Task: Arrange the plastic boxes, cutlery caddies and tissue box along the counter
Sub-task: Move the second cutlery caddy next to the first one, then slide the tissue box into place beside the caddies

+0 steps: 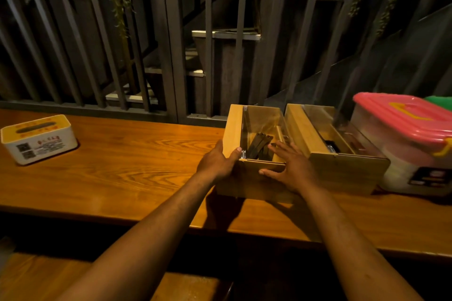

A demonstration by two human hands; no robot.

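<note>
Two wooden cutlery caddies with clear lids stand side by side on the wooden counter [117, 178]. My left hand [216, 161] grips the left front corner of the left caddy [232, 129], thumb over its top edge. My right hand [291, 167] lies flat with spread fingers on that caddy's front right part, over the clear lid. Dark cutlery shows inside it. The right caddy [342, 168] touches it on the right. A clear plastic box with a pink lid [406, 124] stands right of the caddies, and a green lid [440, 100] peeks out behind it. A white tissue box [39, 139] sits far left.
A dark metal railing [171, 56] runs along the counter's far edge, with stairs behind it. A lower wooden bench surface [36, 276] lies below the counter's near edge at the bottom left.
</note>
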